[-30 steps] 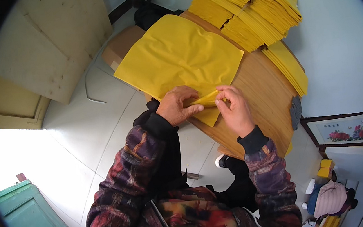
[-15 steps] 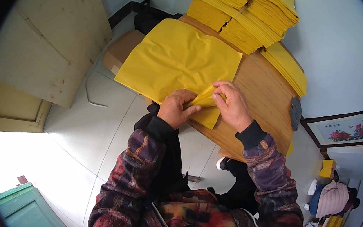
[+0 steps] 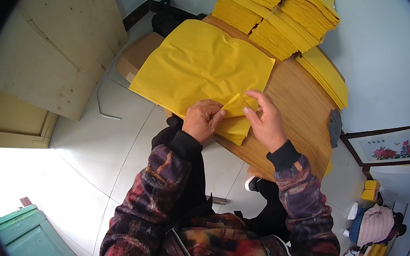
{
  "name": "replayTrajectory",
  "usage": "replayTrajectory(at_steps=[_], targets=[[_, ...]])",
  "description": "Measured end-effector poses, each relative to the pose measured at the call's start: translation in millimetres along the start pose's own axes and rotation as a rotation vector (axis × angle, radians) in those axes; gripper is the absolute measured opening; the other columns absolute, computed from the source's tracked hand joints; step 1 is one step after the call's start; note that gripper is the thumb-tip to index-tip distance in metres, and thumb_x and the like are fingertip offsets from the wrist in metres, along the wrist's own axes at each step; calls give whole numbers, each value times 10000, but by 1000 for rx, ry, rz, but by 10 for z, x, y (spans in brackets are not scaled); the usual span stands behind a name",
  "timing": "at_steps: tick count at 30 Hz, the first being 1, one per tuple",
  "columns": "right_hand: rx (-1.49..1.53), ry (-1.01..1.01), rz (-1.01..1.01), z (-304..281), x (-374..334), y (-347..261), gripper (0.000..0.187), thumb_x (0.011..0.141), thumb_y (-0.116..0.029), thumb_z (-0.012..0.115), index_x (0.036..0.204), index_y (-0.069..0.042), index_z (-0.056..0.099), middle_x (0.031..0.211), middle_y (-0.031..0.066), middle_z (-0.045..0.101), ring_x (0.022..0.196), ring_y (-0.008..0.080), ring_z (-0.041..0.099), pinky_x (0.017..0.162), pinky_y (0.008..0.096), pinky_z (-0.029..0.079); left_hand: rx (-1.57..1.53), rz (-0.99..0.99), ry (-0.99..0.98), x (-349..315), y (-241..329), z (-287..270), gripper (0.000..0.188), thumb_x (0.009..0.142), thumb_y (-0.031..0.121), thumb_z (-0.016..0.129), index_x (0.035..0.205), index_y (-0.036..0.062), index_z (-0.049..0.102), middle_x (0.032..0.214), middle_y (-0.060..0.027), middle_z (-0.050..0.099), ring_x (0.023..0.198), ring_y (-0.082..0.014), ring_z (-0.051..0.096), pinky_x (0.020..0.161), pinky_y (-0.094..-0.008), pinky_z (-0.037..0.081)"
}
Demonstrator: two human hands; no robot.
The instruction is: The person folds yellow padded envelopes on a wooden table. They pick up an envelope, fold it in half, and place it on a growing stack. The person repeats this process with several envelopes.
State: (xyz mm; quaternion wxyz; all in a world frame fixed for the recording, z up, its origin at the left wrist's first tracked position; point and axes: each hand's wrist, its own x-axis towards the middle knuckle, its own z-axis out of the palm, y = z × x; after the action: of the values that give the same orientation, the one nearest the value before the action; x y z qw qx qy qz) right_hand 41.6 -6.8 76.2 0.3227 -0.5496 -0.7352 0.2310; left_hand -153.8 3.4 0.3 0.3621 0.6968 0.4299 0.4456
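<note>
A large yellow sheet (image 3: 197, 62), creased in its middle, lies over the wooden table (image 3: 297, 111). Its near edge is turned up into a narrow fold (image 3: 235, 107), with a yellow corner sticking out below. My left hand (image 3: 202, 122) is closed on the left part of this fold, thumb on the near side. At the fold's right end is my right hand (image 3: 269, 124), its thumb and forefinger apart. The right thumb tip lies at the fold's edge; whether it presses on the sheet I cannot tell.
Stacked yellow folded sheets (image 3: 283, 11) stand at the table's far right, above a lower pile (image 3: 327, 79). A brown cardboard box (image 3: 137, 57) is beyond the table's left edge. Far right, a framed flower picture (image 3: 396, 145) leans; a person in pink (image 3: 375, 224) is below it.
The right thumb and forefinger have parted from their pinch on the fold, which now lies flatter. My left hand stays on the fold, shifted slightly right.
</note>
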Motion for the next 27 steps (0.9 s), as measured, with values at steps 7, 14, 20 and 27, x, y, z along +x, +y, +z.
replayTrajectory(at_steps=[7, 14, 20, 27], targets=[[-138, -50, -137, -131, -375, 42, 299, 794, -61, 710, 1065, -10, 594, 1231, 166, 594, 1174, 358, 529, 992, 431, 442, -69, -39, -18, -2, 4, -3, 168, 893, 166, 659, 869, 4, 694, 906, -162, 679, 872, -366, 629, 758, -419, 511], [-458, -96, -280, 149, -676, 12, 292, 764, -113, 757, 1015, -20, 643, 1197, 114, 592, 1165, 319, 525, 945, 445, 456, -20, -26, 3, -3, 13, 5, 167, 885, 152, 662, 838, -7, 676, 904, -163, 678, 876, -371, 624, 767, -425, 506], [-484, -55, -306, 182, -651, 84, 123, 804, -66, 698, 911, -24, 654, 1106, 81, 633, 1132, 292, 551, 914, 442, 466, 5, -29, -26, 11, 16, -9, 149, 870, 136, 658, 844, -10, 676, 914, -161, 681, 887, -366, 624, 796, -423, 500], [-377, -74, -246, 138, -636, 13, 156, 795, -87, 719, 927, -37, 652, 1115, 73, 629, 1135, 291, 548, 915, 434, 464, -11, -24, -12, -3, 15, -18, 142, 863, 130, 661, 857, -11, 681, 922, -162, 684, 895, -364, 627, 802, -421, 503]])
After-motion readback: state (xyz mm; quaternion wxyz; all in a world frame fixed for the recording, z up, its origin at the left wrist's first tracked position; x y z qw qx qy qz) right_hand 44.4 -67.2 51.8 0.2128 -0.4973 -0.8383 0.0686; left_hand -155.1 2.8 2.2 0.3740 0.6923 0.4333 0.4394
